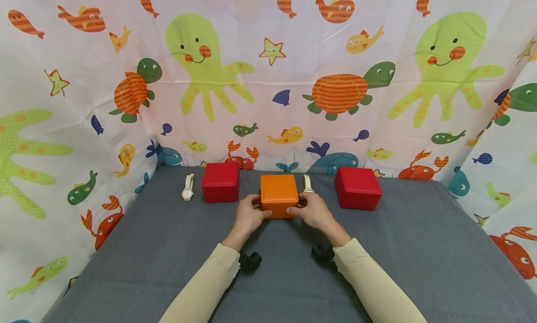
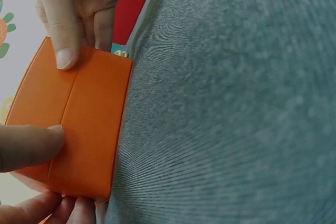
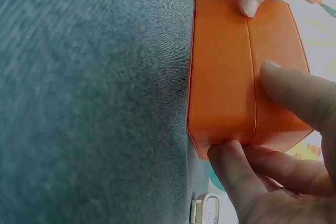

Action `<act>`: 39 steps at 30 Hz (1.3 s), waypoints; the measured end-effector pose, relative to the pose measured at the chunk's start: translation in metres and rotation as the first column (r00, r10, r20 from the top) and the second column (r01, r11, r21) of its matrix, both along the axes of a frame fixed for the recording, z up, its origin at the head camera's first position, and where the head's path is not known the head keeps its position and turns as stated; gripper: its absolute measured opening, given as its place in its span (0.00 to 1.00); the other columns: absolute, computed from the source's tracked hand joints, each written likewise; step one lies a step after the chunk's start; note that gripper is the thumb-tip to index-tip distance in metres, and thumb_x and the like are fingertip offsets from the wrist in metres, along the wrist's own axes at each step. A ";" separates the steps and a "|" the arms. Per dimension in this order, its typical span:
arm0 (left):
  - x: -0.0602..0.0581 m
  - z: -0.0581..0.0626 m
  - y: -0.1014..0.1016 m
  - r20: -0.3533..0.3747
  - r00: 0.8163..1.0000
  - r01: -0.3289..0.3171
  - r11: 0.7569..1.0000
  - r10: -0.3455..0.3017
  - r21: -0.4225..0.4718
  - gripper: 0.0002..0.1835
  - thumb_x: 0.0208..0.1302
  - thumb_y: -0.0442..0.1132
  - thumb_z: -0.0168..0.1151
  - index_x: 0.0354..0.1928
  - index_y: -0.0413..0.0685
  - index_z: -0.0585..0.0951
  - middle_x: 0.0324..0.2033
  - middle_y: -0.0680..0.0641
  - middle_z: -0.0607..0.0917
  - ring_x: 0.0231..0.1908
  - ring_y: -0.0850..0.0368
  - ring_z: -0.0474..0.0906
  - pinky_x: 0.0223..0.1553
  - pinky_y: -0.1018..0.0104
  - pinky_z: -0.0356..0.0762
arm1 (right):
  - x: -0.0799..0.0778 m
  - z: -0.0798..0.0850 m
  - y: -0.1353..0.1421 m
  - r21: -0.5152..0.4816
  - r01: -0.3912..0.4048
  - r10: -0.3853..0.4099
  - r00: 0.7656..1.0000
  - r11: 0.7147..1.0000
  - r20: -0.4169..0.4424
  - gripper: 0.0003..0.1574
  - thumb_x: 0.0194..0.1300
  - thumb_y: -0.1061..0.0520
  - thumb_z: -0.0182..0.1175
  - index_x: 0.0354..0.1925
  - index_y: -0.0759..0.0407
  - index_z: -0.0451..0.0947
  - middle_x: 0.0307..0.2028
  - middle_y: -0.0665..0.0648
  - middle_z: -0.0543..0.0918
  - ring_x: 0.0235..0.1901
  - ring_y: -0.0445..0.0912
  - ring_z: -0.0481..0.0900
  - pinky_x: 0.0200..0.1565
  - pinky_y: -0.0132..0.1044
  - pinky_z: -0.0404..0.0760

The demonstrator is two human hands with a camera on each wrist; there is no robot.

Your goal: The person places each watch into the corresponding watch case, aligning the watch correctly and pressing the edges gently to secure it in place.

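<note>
An orange box (image 1: 278, 197) with its lid closed sits on the grey cloth, a thin seam running across its front. My left hand (image 1: 249, 216) holds its left side, thumb on the front face and fingers along the side. On the opposite side my right hand (image 1: 313, 212) grips it the same way, and in the right wrist view its thumb (image 3: 294, 90) lies near the seam. Just behind the right hand is a pale-strapped wristwatch (image 1: 308, 182), partly hidden in the head view; its dial shows in the right wrist view.
A red box (image 1: 220, 183) stands left of the orange one, and another red box (image 1: 358, 188) stands to the right. Farther left lies a second wristwatch (image 1: 187, 188). Behind the table hangs a curtain (image 1: 268, 141) printed with sea animals.
</note>
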State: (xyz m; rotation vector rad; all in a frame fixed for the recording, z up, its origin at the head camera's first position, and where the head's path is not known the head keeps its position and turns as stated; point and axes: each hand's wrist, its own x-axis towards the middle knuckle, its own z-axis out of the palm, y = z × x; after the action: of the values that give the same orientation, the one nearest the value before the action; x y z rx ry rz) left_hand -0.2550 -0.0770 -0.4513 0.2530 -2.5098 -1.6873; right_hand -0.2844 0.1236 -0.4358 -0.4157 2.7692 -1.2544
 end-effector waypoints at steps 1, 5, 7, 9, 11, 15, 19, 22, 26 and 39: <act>0.000 0.000 0.000 -0.003 1.000 0.001 1.000 -0.001 0.000 0.31 0.49 0.32 0.74 0.57 0.38 0.75 0.50 0.41 0.80 0.47 0.48 0.78 0.52 0.55 0.77 | 0.000 0.000 0.000 0.002 -0.001 0.001 1.000 1.000 -0.006 0.29 0.56 0.49 0.70 0.51 0.64 0.78 0.41 0.55 0.83 0.36 0.46 0.79 0.42 0.40 0.81; 0.000 -0.001 0.000 -0.015 1.000 0.007 1.000 -0.007 0.007 0.31 0.47 0.31 0.75 0.56 0.36 0.75 0.49 0.41 0.81 0.47 0.48 0.79 0.51 0.55 0.77 | 0.003 0.000 0.001 -0.023 -0.004 0.004 1.000 1.000 -0.014 0.27 0.57 0.49 0.69 0.50 0.63 0.78 0.40 0.54 0.83 0.35 0.46 0.78 0.40 0.39 0.80; 0.000 -0.001 -0.001 -0.017 1.000 0.006 1.000 -0.006 0.007 0.31 0.47 0.30 0.75 0.56 0.36 0.75 0.48 0.41 0.81 0.47 0.48 0.79 0.52 0.55 0.77 | 0.005 0.001 0.001 -0.044 -0.007 0.007 1.000 0.999 -0.013 0.26 0.58 0.49 0.68 0.50 0.63 0.78 0.41 0.55 0.83 0.36 0.46 0.78 0.40 0.39 0.80; 0.000 -0.001 -0.001 -0.010 1.000 0.005 1.000 -0.005 0.007 0.31 0.47 0.30 0.75 0.56 0.37 0.75 0.49 0.41 0.81 0.47 0.48 0.79 0.52 0.55 0.76 | 0.006 0.002 0.002 -0.059 -0.005 0.004 1.000 0.998 -0.017 0.25 0.58 0.49 0.68 0.50 0.62 0.79 0.41 0.55 0.83 0.37 0.46 0.78 0.40 0.40 0.80; 0.000 -0.001 -0.001 -0.004 1.000 0.005 1.000 -0.005 0.007 0.31 0.47 0.30 0.75 0.56 0.37 0.75 0.49 0.41 0.81 0.48 0.48 0.79 0.53 0.55 0.76 | 0.007 0.003 0.002 -0.081 0.005 -0.006 1.000 0.997 -0.014 0.25 0.58 0.50 0.68 0.49 0.62 0.78 0.42 0.55 0.83 0.38 0.47 0.79 0.40 0.40 0.81; 0.000 -0.002 0.000 -0.014 1.000 0.005 1.000 -0.005 0.009 0.32 0.47 0.29 0.74 0.57 0.37 0.75 0.50 0.40 0.80 0.48 0.48 0.79 0.52 0.55 0.76 | 0.007 0.001 0.003 -0.128 0.023 -0.025 1.000 0.992 -0.014 0.24 0.58 0.50 0.68 0.47 0.59 0.72 0.44 0.56 0.81 0.40 0.48 0.80 0.40 0.40 0.81; 0.001 -0.004 0.001 -0.024 1.000 0.005 1.000 -0.004 0.022 0.31 0.48 0.31 0.74 0.56 0.36 0.75 0.49 0.40 0.80 0.48 0.48 0.79 0.52 0.56 0.77 | 0.008 0.000 0.002 -0.154 0.035 -0.038 0.999 0.987 -0.016 0.24 0.59 0.51 0.68 0.46 0.58 0.68 0.45 0.58 0.82 0.40 0.48 0.81 0.39 0.40 0.81; 0.001 -0.004 0.002 -0.023 1.000 0.002 1.000 -0.002 0.026 0.30 0.50 0.32 0.74 0.56 0.36 0.75 0.49 0.41 0.80 0.47 0.48 0.79 0.51 0.56 0.77 | 0.009 0.000 0.001 -0.149 0.051 -0.054 0.998 0.988 -0.018 0.24 0.60 0.50 0.67 0.47 0.57 0.66 0.45 0.60 0.82 0.40 0.48 0.81 0.39 0.40 0.81; 0.001 -0.004 0.002 -0.032 0.999 -0.001 1.000 0.002 0.026 0.29 0.50 0.32 0.73 0.56 0.36 0.75 0.49 0.41 0.80 0.47 0.48 0.79 0.51 0.56 0.77 | 0.008 0.001 0.000 -0.149 0.056 -0.059 0.998 0.987 -0.011 0.26 0.60 0.49 0.67 0.50 0.57 0.66 0.46 0.61 0.82 0.41 0.49 0.81 0.40 0.41 0.81; 0.000 -0.004 0.001 -0.050 0.999 0.002 0.999 0.000 0.044 0.27 0.48 0.31 0.74 0.53 0.36 0.77 0.46 0.41 0.81 0.44 0.49 0.81 0.48 0.57 0.79 | 0.004 0.003 -0.002 -0.004 -0.067 0.066 0.990 0.998 -0.128 0.45 0.57 0.55 0.70 0.66 0.60 0.58 0.61 0.63 0.68 0.54 0.54 0.74 0.56 0.49 0.74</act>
State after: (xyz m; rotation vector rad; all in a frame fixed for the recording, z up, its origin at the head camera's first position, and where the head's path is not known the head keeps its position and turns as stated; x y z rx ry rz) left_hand -0.2555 -0.0765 -0.4552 0.2101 -2.4397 -1.7292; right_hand -0.2808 0.1219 -0.4324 -0.6045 2.8289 -1.2672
